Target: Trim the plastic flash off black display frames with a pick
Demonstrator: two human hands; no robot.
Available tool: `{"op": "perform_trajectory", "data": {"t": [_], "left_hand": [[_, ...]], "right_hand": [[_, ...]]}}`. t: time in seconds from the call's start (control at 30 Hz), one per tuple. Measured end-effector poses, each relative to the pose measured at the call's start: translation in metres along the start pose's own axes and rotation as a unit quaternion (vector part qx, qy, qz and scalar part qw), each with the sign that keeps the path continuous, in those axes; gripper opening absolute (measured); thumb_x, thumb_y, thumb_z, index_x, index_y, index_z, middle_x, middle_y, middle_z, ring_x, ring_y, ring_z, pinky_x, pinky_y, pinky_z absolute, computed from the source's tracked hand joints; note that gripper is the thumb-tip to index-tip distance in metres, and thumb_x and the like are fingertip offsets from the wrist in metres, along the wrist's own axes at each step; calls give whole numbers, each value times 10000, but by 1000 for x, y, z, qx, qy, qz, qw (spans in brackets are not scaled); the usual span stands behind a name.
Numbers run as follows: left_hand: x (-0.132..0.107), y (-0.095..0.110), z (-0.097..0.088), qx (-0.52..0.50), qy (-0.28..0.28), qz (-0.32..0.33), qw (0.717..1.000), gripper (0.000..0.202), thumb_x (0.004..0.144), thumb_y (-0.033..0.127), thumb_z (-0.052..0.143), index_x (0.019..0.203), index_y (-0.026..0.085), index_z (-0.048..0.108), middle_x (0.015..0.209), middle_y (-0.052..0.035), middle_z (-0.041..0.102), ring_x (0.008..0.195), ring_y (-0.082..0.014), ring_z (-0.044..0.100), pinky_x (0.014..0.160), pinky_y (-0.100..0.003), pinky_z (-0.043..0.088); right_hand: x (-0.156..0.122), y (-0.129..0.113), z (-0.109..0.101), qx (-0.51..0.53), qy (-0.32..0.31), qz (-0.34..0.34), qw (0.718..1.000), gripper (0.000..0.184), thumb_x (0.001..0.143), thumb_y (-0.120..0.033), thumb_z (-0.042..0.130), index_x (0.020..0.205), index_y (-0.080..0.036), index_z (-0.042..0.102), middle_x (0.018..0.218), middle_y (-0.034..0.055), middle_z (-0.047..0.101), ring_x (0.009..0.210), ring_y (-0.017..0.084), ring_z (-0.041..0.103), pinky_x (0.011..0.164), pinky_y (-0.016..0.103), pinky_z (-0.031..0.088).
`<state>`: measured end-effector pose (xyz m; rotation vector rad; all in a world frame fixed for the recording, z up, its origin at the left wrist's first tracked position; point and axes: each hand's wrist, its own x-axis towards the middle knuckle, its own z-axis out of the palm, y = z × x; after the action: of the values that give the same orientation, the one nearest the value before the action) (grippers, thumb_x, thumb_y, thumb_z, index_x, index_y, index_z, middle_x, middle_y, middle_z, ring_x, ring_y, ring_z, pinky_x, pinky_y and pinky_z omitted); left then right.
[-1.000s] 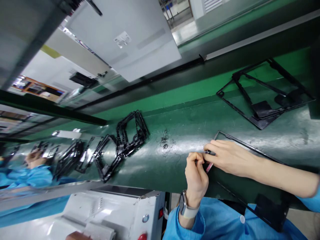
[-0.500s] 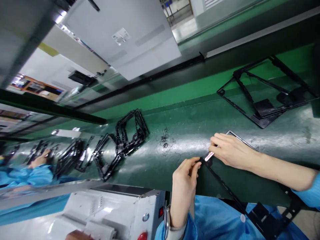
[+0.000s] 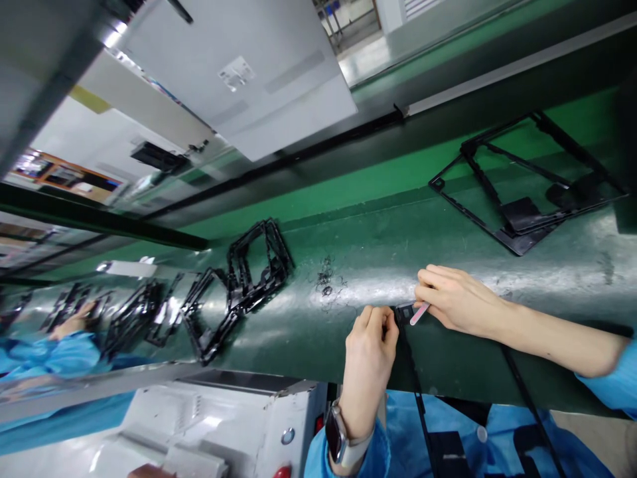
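Note:
My left hand [image 3: 371, 348] is closed, its fingertips pinching the upper left corner of a thin black plastic frame [image 3: 448, 455]. The frame hangs over the near bench edge toward my lap, with a dark panel at its lower end. In my right hand [image 3: 450, 299], thumb and fingers grip a slim pink-and-white stick [image 3: 419, 313] that looks like a nail file. Its rounded end is close beside the frame's corner; whether it touches cannot be made out. My right hand and forearm hide part of the frame's far side.
More black frames [image 3: 520, 242] lie overlapped at the right back. Stacked frames [image 3: 259, 265] lie to the left. Dark shavings [image 3: 326, 279] are scattered on the green bench [image 3: 308, 345]. A white machine [image 3: 269, 425] stands at the near left. Another person's hand [image 3: 74, 322] is far left.
The black frame has turned, its lower end swinging left across my lap. My left fingers have curled more tightly at its corner. The stick has tilted more edge-on.

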<state>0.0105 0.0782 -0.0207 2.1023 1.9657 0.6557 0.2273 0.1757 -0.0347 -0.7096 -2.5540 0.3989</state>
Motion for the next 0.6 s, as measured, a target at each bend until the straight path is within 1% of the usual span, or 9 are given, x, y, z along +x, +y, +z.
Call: {"op": "perform_trajectory", "data": {"t": [0.1, 0.3, 0.43, 0.53, 0.6], "left_hand": [[0, -4, -2, -13, 13, -12, 1000, 182, 1037, 149, 533, 885, 210, 615, 804, 9, 586, 654, -147, 565, 647, -267, 436], [-1, -15, -9, -40, 27, -32, 998, 154, 1026, 182, 564, 905, 212, 654, 799, 15, 613, 669, -142, 594, 663, -257, 461], [1, -22, -11, -57, 47, -46, 996, 129, 1008, 183, 581, 907, 214, 655, 793, 15, 610, 670, -147, 589, 675, -269, 456], [4, -23, -12, -83, 54, -53, 994, 126, 1013, 202, 582, 900, 218, 636, 808, 8, 618, 702, -158, 595, 711, -279, 467], [6, -19, -12, -114, 43, -51, 991, 130, 1041, 234, 560, 928, 221, 624, 881, -15, 665, 776, -169, 638, 747, -279, 495]], "right_hand": [[0, 0, -1, -3, -6, -2, 1000, 210, 1068, -112, 541, 884, -178, 618, 908, 50, 561, 778, 208, 473, 708, 340, 391], [0, 1, 0, -2, -12, -3, 1000, 205, 1064, -100, 534, 892, -176, 614, 922, 56, 555, 777, 205, 466, 703, 334, 384], [0, 1, 1, -1, -14, -1, 1000, 201, 1065, -104, 536, 896, -179, 615, 923, 53, 553, 788, 206, 474, 710, 334, 388], [-1, 0, 1, -7, -17, 0, 1000, 201, 1070, -114, 532, 900, -182, 614, 927, 54, 557, 787, 208, 476, 711, 334, 393], [0, 0, 0, -13, -21, 0, 1000, 191, 1067, -113, 535, 907, -183, 614, 929, 55, 556, 791, 211, 483, 715, 338, 400]]}}
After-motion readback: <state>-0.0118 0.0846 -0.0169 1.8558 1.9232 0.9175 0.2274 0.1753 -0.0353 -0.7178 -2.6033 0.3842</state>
